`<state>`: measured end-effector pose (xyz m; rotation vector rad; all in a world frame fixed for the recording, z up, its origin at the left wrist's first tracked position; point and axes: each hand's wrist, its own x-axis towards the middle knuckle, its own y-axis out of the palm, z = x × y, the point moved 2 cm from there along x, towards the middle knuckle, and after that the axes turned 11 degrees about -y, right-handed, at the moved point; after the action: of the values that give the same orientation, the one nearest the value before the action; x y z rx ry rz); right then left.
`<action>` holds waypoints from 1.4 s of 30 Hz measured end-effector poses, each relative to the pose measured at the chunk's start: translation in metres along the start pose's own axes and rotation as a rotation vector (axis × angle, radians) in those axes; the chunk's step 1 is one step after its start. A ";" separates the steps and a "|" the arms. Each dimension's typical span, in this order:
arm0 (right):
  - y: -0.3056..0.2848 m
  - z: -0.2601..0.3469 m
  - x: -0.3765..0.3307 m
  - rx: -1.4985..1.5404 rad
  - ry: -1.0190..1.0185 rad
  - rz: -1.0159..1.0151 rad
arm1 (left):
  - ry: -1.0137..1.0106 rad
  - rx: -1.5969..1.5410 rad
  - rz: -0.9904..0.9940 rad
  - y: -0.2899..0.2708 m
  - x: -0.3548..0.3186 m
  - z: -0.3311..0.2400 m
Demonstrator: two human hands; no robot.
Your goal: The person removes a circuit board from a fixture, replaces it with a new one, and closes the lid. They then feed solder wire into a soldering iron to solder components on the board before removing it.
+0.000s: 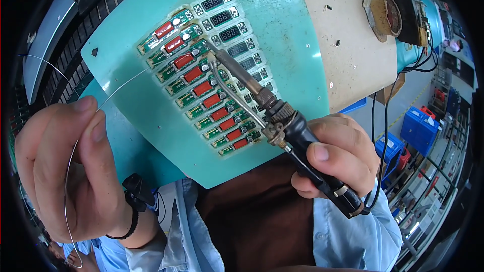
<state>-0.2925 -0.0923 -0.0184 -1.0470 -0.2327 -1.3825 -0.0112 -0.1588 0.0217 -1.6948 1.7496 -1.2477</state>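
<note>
Thumb and forefinger of my left hand [65, 171] pinch a thin silvery solder wire [122, 86]. One end reaches up over the green plate [151, 106]; the rest loops down past the palm. My right hand [345, 153] is closed round the black handle of a soldering iron [297, 133]. A bent metal tube [237, 95] is clamped alongside it. The iron's tip lies over the row of small circuit boards [193, 74] set in the plate, near the third board from the top. Each board carries a red block-shaped component; small dark digit displays [221, 17] sit to their right.
Beyond the plate, a beige board [348, 70] bears a few small black parts [328, 7] and a worn brownish cup-like holder [385, 14]. Black cables [386, 121] hang at the right. Blue crates [419, 126] stand on the floor there. A dark slatted rack [113, 7] runs along the upper left.
</note>
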 end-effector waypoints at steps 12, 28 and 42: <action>-0.004 -0.001 -0.004 0.033 0.006 0.031 | 0.045 0.002 0.013 0.004 0.001 -0.003; -0.001 -0.004 0.003 0.054 0.078 0.139 | 0.081 0.015 0.064 0.009 0.011 0.004; -0.001 0.000 0.001 0.037 0.063 0.120 | 0.078 0.037 0.030 0.003 0.007 0.003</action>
<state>-0.2927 -0.0928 -0.0175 -0.9702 -0.1465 -1.2962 -0.0121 -0.1662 0.0195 -1.6136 1.7777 -1.3413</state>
